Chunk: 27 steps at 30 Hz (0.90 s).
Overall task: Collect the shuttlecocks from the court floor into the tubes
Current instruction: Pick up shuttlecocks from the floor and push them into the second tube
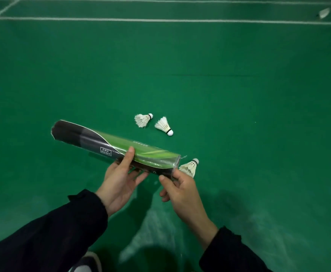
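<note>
Head view: left hand (121, 185) clasps tube (113, 147); right hand (180, 190) fingers pinch its open end; four shuttlecocks (143, 120) (164, 126) (189, 167) (324, 13) remain on court floor (239, 95); collection incomplete

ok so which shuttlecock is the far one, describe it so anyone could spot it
Follow the white court line across the top of the green floor to its right end. The blurred shuttlecock lies alone just above it, far from the three near the tube.
</note>
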Tool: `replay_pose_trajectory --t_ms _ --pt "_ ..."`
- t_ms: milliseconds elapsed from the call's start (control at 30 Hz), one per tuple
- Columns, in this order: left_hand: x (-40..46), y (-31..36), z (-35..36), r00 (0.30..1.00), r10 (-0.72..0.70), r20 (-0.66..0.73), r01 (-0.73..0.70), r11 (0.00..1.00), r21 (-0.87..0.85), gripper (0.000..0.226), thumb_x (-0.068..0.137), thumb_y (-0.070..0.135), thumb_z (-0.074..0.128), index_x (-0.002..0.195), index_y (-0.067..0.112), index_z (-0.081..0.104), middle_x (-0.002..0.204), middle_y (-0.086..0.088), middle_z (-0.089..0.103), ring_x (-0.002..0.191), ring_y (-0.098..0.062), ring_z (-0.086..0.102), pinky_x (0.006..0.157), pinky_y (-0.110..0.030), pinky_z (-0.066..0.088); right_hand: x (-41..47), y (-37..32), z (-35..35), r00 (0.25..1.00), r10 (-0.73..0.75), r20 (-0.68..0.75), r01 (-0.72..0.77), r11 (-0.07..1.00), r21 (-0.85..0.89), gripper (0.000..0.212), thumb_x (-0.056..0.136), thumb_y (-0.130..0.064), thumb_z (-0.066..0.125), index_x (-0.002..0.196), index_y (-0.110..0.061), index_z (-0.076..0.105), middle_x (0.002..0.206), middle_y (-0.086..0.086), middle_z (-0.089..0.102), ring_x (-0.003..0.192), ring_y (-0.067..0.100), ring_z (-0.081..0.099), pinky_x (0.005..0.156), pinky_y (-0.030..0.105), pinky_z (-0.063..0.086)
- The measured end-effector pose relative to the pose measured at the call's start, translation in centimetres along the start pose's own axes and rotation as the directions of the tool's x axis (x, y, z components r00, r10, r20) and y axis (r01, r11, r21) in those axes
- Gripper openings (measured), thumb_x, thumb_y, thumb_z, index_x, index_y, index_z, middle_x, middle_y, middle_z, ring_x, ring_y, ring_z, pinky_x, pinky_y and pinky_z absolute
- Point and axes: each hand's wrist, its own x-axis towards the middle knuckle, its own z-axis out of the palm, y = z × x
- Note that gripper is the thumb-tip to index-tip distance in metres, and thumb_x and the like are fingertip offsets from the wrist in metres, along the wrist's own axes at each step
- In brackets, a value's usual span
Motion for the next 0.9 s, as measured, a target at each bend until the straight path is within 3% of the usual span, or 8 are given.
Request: replay_pose_trajectory --t_ms 133,267,467,567,633,700,800,900 --pt "2.1 -1.0 1.8 0.998 -0.038 0.041 0.037 0.999 0.030 0.056 0.101 0.037 0.062 0.141 -0.003 0.056 0.129 -0.017 0.074 0.115 -0.030 0.073 0.093 -0.042 0.063 0.2 0.6 -1.7 0.995 0.010 -0.097 -0.012 1.000 -0.019 0.028 0.097 -0.010 0.063 0.111 -0.034 0.069 0.076 -0.010 0.071 0.061 0.007 0.061 0.060 0.028 0.054" --pt "3.0 -1.9 3.2 0.994 -0.082 0.072 0.080 0.996 0.032 0.056 0.100 0.037 0.064 0.139 -0.003 0.057 0.123 -0.017 0.075 0.102 -0.026 0.078 0.081 -0.036 0.066 -0.4 0.6 -3.0 0.975 0.000 -0.221 -0.003 1.000 -0.014 0.021 0.096 -0.010 0.063 0.105 -0.026 0.071 0.066 -0.007 0.066 0.060 0.008 0.061 0.059 0.027 0.053" --pt "4.0 -2.5 3.2 0.991 -0.102 0.093 0.096 0.994 0.060 0.056 0.098 0.038 0.065 0.137 -0.001 0.057 0.129 -0.018 0.073 0.108 -0.027 0.076 0.086 -0.039 0.065 -0.4 1.5 -5.2 0.876 -0.024 -0.483 0.065 0.996 0.068 0.011 0.097 -0.021 0.064 0.092 -0.027 0.071 0.078 -0.010 0.067 0.062 0.012 0.056 0.059 0.032 0.048" --pt "4.5 -2.6 2.8 0.993 -0.080 0.091 0.074 0.995 0.072 0.062 0.096 0.041 0.066 0.141 0.000 0.054 0.131 -0.017 0.072 0.113 -0.028 0.075 0.091 -0.040 0.063 1.3 3.2 -6.1 0.848 -0.049 -0.528 -0.004 0.995 -0.097 0.009 0.097 -0.026 0.063 0.093 -0.031 0.069 0.091 -0.014 0.067 0.071 0.003 0.057 0.071 0.029 0.050" --pt "4.7 -2.7 2.5 0.994 -0.071 0.084 0.067 0.996 0.055 0.060 0.097 0.040 0.065 0.142 0.001 0.054 0.131 -0.017 0.072 0.112 -0.027 0.075 0.092 -0.042 0.063 2.6 4.8 -6.6 0.872 -0.126 -0.473 -0.081 0.917 -0.392 0.014 0.095 -0.029 0.064 0.108 -0.030 0.070 0.123 -0.009 0.061 0.105 0.000 0.058 0.097 0.031 0.049" --pt "4.7 -2.9 2.3 0.993 -0.071 0.094 0.067 0.997 0.049 0.059 0.097 0.039 0.064 0.142 0.001 0.055 0.130 -0.017 0.073 0.109 -0.026 0.076 0.096 -0.043 0.062 3.8 6.3 -7.3 0.929 -0.185 -0.320 -0.076 0.751 -0.655 0.031 0.092 -0.034 0.061 0.122 -0.031 0.068 0.155 0.003 0.043 0.139 0.017 0.043 0.118 0.035 0.035" --pt "4.7 -3.1 2.3 0.992 -0.072 0.103 0.065 0.995 0.072 0.058 0.098 0.037 0.062 0.141 0.000 0.055 0.129 -0.017 0.074 0.110 -0.026 0.075 0.097 -0.044 0.061 5.1 7.9 -7.9 0.979 -0.163 -0.125 -0.015 0.549 -0.836 0.037 0.091 -0.038 0.054 0.125 -0.030 0.066 0.168 0.014 0.019 0.149 0.035 0.030 0.122 0.048 0.030" --pt "5.1 -3.2 2.2 0.993 -0.066 0.100 0.058 0.995 0.079 0.062 0.095 0.038 0.063 0.144 0.001 0.053 0.130 -0.016 0.073 0.111 -0.026 0.075 0.100 -0.045 0.055 6.0 9.0 -8.0 0.993 -0.051 -0.105 -0.066 0.502 -0.863 0.048 0.092 -0.031 0.051 0.140 -0.026 0.053 0.169 0.019 0.011 0.144 0.042 0.037 0.115 0.052 0.039"
